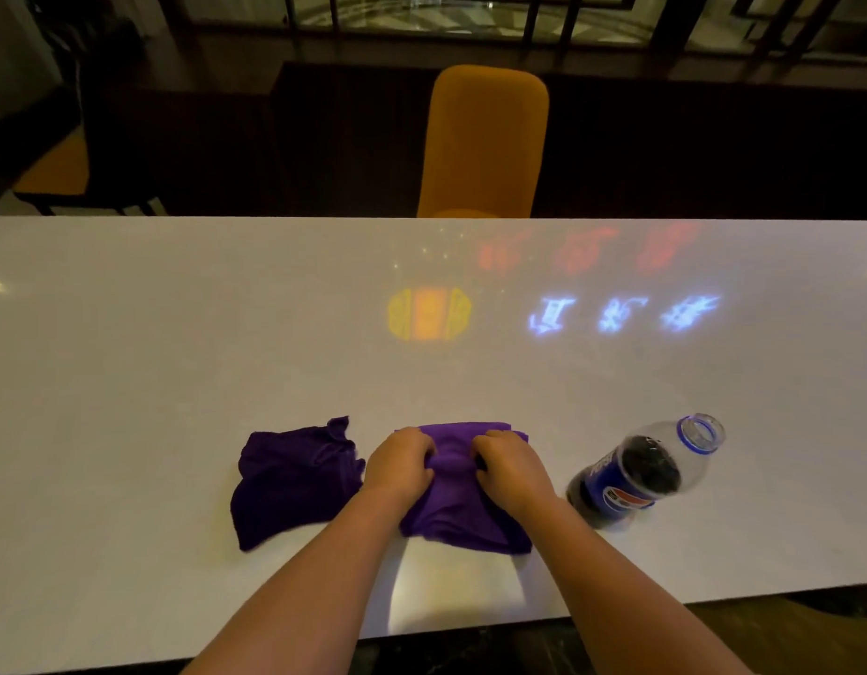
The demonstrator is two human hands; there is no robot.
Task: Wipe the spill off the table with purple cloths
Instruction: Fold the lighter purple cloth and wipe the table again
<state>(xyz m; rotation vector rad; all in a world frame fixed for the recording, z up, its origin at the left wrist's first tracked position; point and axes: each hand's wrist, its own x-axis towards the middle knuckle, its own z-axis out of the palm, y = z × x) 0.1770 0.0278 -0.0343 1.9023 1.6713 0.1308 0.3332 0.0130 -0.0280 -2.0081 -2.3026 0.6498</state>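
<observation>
A purple cloth (463,509) lies bunched on the white table (178,358) near its front edge. My left hand (397,467) and my right hand (512,472) both press down on it, fingers curled into the fabric at its far part. A second, darker purple cloth (290,484) lies crumpled just to the left, touching nothing but the table. No spill is visible around the cloths; whatever is under them is hidden.
An uncapped cola bottle (641,472) with dark liquid stands tilted-looking just right of my right hand. Coloured light reflections show on the far table. An orange chair (485,143) stands behind the far edge.
</observation>
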